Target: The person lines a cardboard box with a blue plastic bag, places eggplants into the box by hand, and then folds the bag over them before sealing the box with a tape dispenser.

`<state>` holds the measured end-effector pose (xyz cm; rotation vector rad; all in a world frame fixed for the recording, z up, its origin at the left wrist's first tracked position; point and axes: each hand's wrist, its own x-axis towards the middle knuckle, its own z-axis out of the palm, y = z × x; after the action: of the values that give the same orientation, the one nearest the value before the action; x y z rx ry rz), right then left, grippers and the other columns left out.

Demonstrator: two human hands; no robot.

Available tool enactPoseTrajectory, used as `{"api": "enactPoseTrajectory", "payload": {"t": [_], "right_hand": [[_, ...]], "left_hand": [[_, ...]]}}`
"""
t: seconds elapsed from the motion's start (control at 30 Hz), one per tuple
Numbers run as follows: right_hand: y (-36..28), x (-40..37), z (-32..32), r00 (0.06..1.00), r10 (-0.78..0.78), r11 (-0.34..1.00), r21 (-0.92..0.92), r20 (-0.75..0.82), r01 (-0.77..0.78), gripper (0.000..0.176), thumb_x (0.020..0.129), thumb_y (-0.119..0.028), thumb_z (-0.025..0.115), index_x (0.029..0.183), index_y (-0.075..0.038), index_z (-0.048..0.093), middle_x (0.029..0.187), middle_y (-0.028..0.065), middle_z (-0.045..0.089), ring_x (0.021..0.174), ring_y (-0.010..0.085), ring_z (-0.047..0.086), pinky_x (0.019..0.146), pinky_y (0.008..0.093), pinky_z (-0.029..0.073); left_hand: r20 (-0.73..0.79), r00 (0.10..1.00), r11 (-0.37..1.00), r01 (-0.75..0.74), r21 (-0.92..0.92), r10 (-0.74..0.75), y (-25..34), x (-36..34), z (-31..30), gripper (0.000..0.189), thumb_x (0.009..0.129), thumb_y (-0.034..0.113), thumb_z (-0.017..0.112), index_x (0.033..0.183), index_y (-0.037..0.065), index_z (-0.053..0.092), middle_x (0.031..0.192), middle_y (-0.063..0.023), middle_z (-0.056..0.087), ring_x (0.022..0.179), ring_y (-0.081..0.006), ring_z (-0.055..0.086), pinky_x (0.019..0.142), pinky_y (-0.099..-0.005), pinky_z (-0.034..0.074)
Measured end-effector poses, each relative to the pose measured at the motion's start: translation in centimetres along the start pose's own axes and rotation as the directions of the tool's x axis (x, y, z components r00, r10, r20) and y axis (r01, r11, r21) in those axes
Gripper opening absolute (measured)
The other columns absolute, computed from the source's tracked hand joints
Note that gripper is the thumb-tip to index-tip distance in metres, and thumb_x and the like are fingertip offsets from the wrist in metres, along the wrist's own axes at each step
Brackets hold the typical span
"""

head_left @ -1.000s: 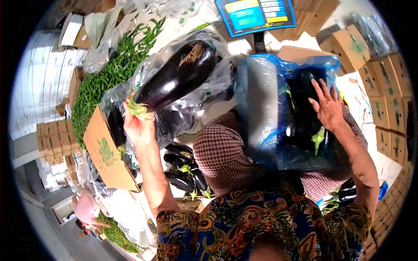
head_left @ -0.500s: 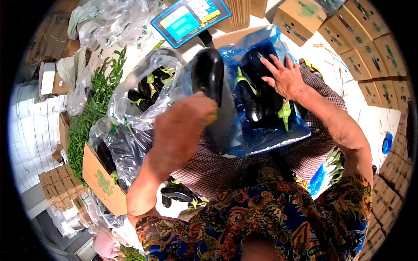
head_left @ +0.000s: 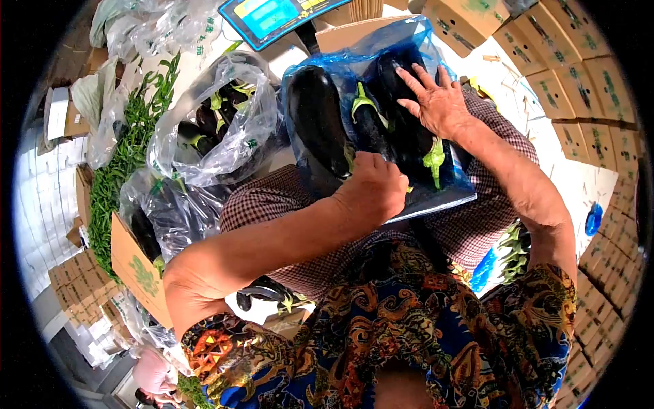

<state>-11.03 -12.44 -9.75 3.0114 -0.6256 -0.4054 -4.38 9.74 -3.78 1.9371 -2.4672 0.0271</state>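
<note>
My left hand [head_left: 373,187] is closed at the stem end of a large dark eggplant [head_left: 315,119], which lies along the left side of a box lined with a blue plastic bag [head_left: 436,51]. A bit of green shows beside the fist. My right hand [head_left: 439,105] rests with fingers spread on another eggplant [head_left: 398,71] at the right of the box. Between them lies an eggplant with a green cap [head_left: 364,102] towards the far side. Another green stem [head_left: 434,162] points towards me below my right hand.
Left of the box, a clear plastic bag [head_left: 167,146] holds small eggplants [head_left: 208,119]. Green peppers [head_left: 119,198] are heaped further left. A scale display [head_left: 272,17] stands beyond the box. Stacked cartons [head_left: 579,88] line the right. A person in pink [head_left: 153,371] is at lower left.
My left hand has moved right and lowered the large eggplant from above the box's left side into the lined box. My right hand stays on its eggplant. The view has shifted slightly.
</note>
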Motion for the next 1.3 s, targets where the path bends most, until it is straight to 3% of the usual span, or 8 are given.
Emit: {"api": "enactPoseTrajectory", "payload": {"t": [0.1, 0.2, 0.37, 0.6, 0.73, 0.83, 1.0, 1.3], "right_hand": [[0.0, 0.1, 0.3, 1.000, 0.001, 1.000, 0.008, -0.030, -0.001, 0.061, 0.096, -0.056, 0.037, 0.149, -0.032, 0.020, 0.152, 0.0092, 0.029, 0.131, 0.0500, 0.030, 0.104, 0.0624, 0.029], [0.0, 0.0, 0.0, 0.999, 0.003, 1.000, 0.001, -0.037, -0.003, 0.061, 0.096, -0.056, 0.035, 0.149, -0.030, 0.023, 0.152, 0.0103, 0.030, 0.130, 0.0502, 0.032, 0.103, 0.0610, 0.029], [0.4, 0.0, 0.5, 0.999, 0.002, 0.999, 0.035, -0.046, 0.000, 0.060, 0.096, -0.055, 0.035, 0.149, -0.029, 0.025, 0.151, 0.0094, 0.033, 0.131, 0.0500, 0.031, 0.103, 0.0605, 0.029], [-0.2, -0.3, 0.2, 0.998, 0.003, 1.000, -0.001, -0.059, -0.003, 0.060, 0.096, -0.055, 0.034, 0.148, -0.025, 0.030, 0.149, 0.0086, 0.035, 0.136, 0.0450, 0.027, 0.104, 0.0547, 0.027], [0.1, -0.3, 1.4, 0.982, -0.037, 0.998, -0.062, -0.187, 0.025, 0.062, 0.096, -0.053, 0.037, 0.146, -0.018, 0.035, 0.148, 0.0082, 0.038, 0.139, 0.0389, 0.025, 0.104, 0.0533, 0.027], [0.4, -0.6, 1.9, 0.955, -0.078, 0.997, -0.038, -0.286, 0.071, 0.061, 0.095, -0.050, 0.041, 0.141, -0.010, 0.042, 0.144, 0.0088, 0.042, 0.137, 0.0363, 0.027, 0.104, 0.0526, 0.027], [-0.2, -0.9, 2.0, 0.924, -0.063, 0.996, 0.039, -0.377, 0.083, 0.056, 0.092, -0.044, 0.050, 0.133, -0.008, 0.050, 0.140, 0.0134, 0.046, 0.135, 0.0361, 0.030, 0.100, 0.0515, 0.031], [0.1, -0.9, 1.9, 0.914, -0.129, 0.988, 0.034, -0.385, 0.154, 0.052, 0.092, -0.035, 0.052, 0.130, 0.000, 0.049, 0.136, 0.0158, 0.047, 0.133, 0.0358, 0.032, 0.100, 0.0517, 0.031]], "left_hand": [[0.004, 1.000, 0.996, 0.010, -0.088, -0.009, -0.2, 1.9, -0.8, 0.016, 0.075, 0.026, 0.059, 0.069, 0.012, 0.053, 0.067, -0.0062, 0.046, 0.064, -0.0221, 0.049, 0.058, -0.0378, 0.034], [-0.283, 0.955, 0.990, -0.118, -0.073, 0.093, -1.1, 4.5, -2.4, 0.019, 0.066, 0.029, 0.059, 0.066, 0.011, 0.053, 0.065, -0.0035, 0.044, 0.064, -0.0193, 0.049, 0.059, -0.0368, 0.034], [-0.039, 0.988, 0.981, -0.142, 0.131, 0.148, 1.8, 7.6, -1.6, 0.017, 0.074, 0.021, 0.060, 0.060, 0.011, 0.062, 0.063, -0.0016, 0.055, 0.064, -0.0163, 0.056, 0.056, -0.0335, 0.038], [0.133, 0.978, 0.984, -0.145, -0.105, 0.159, 1.0, 7.2, 1.5, 0.014, 0.075, 0.017, 0.057, 0.073, 0.007, 0.065, 0.070, -0.0071, 0.060, 0.068, -0.0212, 0.059, 0.059, -0.0354, 0.041], [-0.017, 0.998, 0.999, -0.052, 0.002, 0.052, 0.1, 6.9, 3.3, 0.013, 0.074, 0.020, 0.055, 0.076, 0.008, 0.062, 0.070, -0.0042, 0.056, 0.066, -0.0188, 0.056, 0.060, -0.0351, 0.041], [-0.479, 0.873, 0.993, -0.047, 0.106, 0.092, -2.8, 6.6, 5.3, 0.020, 0.075, 0.024, 0.056, 0.090, 0.010, 0.059, 0.075, -0.0020, 0.052, 0.070, -0.0176, 0.055, 0.063, -0.0315, 0.043], [-0.444, 0.896, 0.980, -0.101, -0.171, 0.015, -5.6, 5.9, 6.0, 0.021, 0.069, 0.023, 0.064, 0.083, 0.010, 0.056, 0.075, -0.0059, 0.052, 0.071, -0.0202, 0.058, 0.062, -0.0337, 0.049], [-0.327, 0.925, 0.971, -0.228, -0.073, 0.193, -5.0, 5.8, 6.1, 0.010, 0.075, 0.020, 0.057, 0.080, 0.011, 0.059, 0.081, -0.0055, 0.054, 0.080, -0.0207, 0.053, 0.071, -0.0367, 0.041]]}}
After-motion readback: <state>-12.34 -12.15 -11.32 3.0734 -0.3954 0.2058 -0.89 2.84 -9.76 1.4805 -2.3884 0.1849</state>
